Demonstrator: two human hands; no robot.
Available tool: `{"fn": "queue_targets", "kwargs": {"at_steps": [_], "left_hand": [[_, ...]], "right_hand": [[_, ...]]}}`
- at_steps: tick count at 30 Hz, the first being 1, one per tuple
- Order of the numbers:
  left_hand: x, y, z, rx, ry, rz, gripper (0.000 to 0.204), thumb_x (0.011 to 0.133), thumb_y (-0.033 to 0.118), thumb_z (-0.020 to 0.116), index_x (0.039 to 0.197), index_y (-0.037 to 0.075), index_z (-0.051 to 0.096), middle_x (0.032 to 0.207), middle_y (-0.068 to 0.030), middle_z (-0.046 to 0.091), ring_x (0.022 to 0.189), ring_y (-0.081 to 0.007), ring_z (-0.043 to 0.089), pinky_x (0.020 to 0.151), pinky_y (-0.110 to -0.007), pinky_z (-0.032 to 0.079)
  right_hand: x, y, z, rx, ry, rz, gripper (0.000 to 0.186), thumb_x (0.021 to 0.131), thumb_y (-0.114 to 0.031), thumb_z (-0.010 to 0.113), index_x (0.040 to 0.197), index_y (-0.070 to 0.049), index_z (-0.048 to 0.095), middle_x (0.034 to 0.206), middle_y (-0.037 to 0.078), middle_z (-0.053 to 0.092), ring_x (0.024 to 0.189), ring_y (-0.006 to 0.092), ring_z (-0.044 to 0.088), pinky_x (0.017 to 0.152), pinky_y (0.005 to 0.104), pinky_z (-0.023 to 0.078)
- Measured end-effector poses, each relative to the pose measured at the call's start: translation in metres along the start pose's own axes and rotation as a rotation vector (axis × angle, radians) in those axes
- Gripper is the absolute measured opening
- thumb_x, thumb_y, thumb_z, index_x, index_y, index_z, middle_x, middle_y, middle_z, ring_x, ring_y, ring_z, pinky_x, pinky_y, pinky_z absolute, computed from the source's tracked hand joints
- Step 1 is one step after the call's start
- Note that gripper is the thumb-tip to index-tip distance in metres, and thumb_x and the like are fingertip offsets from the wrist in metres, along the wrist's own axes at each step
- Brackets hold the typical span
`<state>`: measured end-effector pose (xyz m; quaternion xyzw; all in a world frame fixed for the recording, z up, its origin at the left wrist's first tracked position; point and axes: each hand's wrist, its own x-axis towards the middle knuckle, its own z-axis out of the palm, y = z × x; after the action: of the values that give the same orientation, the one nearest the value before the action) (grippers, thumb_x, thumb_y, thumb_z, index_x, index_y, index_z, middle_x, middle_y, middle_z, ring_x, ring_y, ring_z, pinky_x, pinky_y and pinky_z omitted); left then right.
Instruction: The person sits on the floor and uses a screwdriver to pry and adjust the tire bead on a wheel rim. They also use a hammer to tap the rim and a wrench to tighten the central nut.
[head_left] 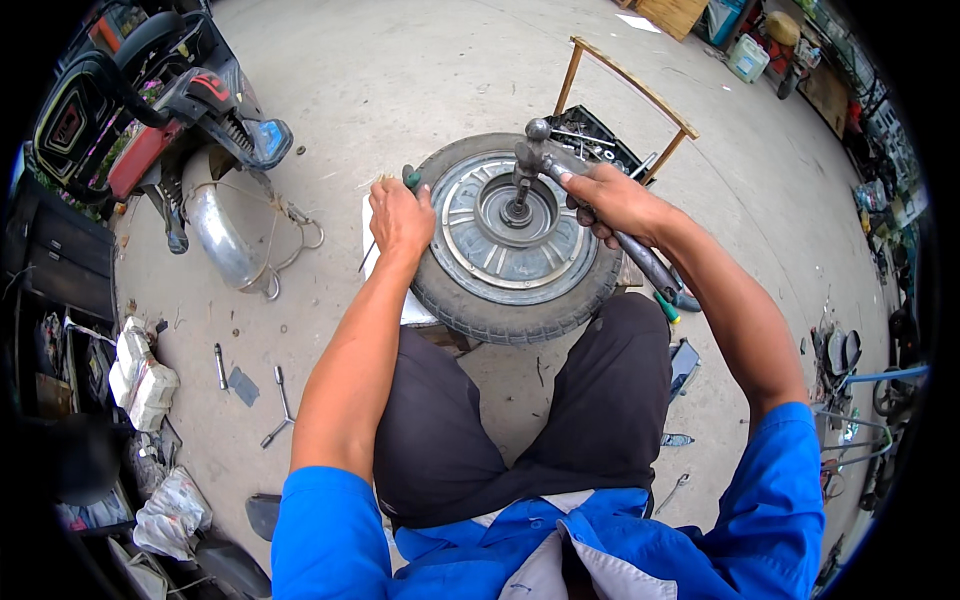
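A wheel with a metal hub point(466, 262) and black tyre point(530, 322) lies flat in front of my knees. An axle point(517, 212) stands up from its middle. My right hand point(625, 205) is closed round the handle of a ball-peen hammer point(645, 262). The hammer's head is over the axle; whether they touch, I cannot tell. At the tyre's left edge, my left hand point(402, 218) is wrapped round a green-handled screwdriver point(412, 178). Its thin shaft comes out below the fist, pointing down and left; most of the handle is hidden.
A black tray of tools point(590, 128) stands behind the wheel, beside a wooden frame point(640, 85). Another green-handled tool point(667, 308) is by my right knee. Left, a three-armed wrench point(283, 408), a socket point(220, 367) and a silver fender point(222, 225) lie on the concrete floor.
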<state>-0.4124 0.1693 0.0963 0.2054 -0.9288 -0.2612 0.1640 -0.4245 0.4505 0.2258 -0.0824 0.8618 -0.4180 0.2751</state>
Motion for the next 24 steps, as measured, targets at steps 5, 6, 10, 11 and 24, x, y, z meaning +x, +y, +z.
{"fn": "queue_targets", "kwargs": {"at_steps": [5,6,10,11,24], "left_hand": [[-0.002,0.002,-0.004,0.002,-0.021,0.004,0.048,0.093,0.027,0.068,0.121,-0.010,0.055,0.131,-0.0263,0.053,0.126,-0.0407,0.050,0.102,-0.047,0.047],[-0.002,0.000,-0.001,0.006,-0.007,0.012,0.048,0.093,0.027,0.068,0.120,-0.010,0.055,0.130,-0.0262,0.053,0.125,-0.0406,0.050,0.102,-0.047,0.047],[-0.002,0.000,-0.002,0.017,-0.004,0.014,0.046,0.093,0.027,0.068,0.119,-0.009,0.056,0.128,-0.0259,0.054,0.125,-0.0404,0.051,0.101,-0.048,0.047],[-0.004,0.002,-0.003,0.017,-0.023,-0.002,0.046,0.093,0.027,0.068,0.118,-0.009,0.057,0.127,-0.0259,0.054,0.124,-0.0403,0.051,0.101,-0.048,0.047],[-0.001,0.000,-0.002,0.023,0.000,0.015,0.048,0.094,0.029,0.067,0.119,-0.010,0.056,0.128,-0.0252,0.053,0.125,-0.0396,0.051,0.100,-0.047,0.049]], "right_hand": [[-0.007,-0.007,-0.005,0.010,0.071,-0.109,0.047,0.107,-0.045,0.043,0.082,-0.006,0.052,0.066,0.000,0.048,0.049,0.0082,0.048,0.039,0.0262,0.042],[-0.005,-0.003,0.000,-0.043,0.040,-0.055,0.048,0.107,-0.045,0.043,0.082,-0.006,0.052,0.066,0.000,0.048,0.049,0.0082,0.048,0.039,0.0264,0.042],[0.003,0.009,0.001,-0.089,0.000,0.055,0.047,0.107,-0.044,0.043,0.082,-0.006,0.052,0.066,-0.001,0.046,0.049,0.0086,0.048,0.039,0.0266,0.041],[0.001,0.008,-0.002,-0.084,0.003,0.040,0.047,0.107,-0.044,0.043,0.082,-0.006,0.052,0.065,-0.001,0.046,0.048,0.0085,0.047,0.039,0.0266,0.041],[-0.028,0.019,0.007,0.020,0.042,-0.021,0.050,0.107,-0.045,0.044,0.079,-0.004,0.051,0.061,-0.001,0.044,0.044,0.0093,0.046,0.038,0.0280,0.042]]}}
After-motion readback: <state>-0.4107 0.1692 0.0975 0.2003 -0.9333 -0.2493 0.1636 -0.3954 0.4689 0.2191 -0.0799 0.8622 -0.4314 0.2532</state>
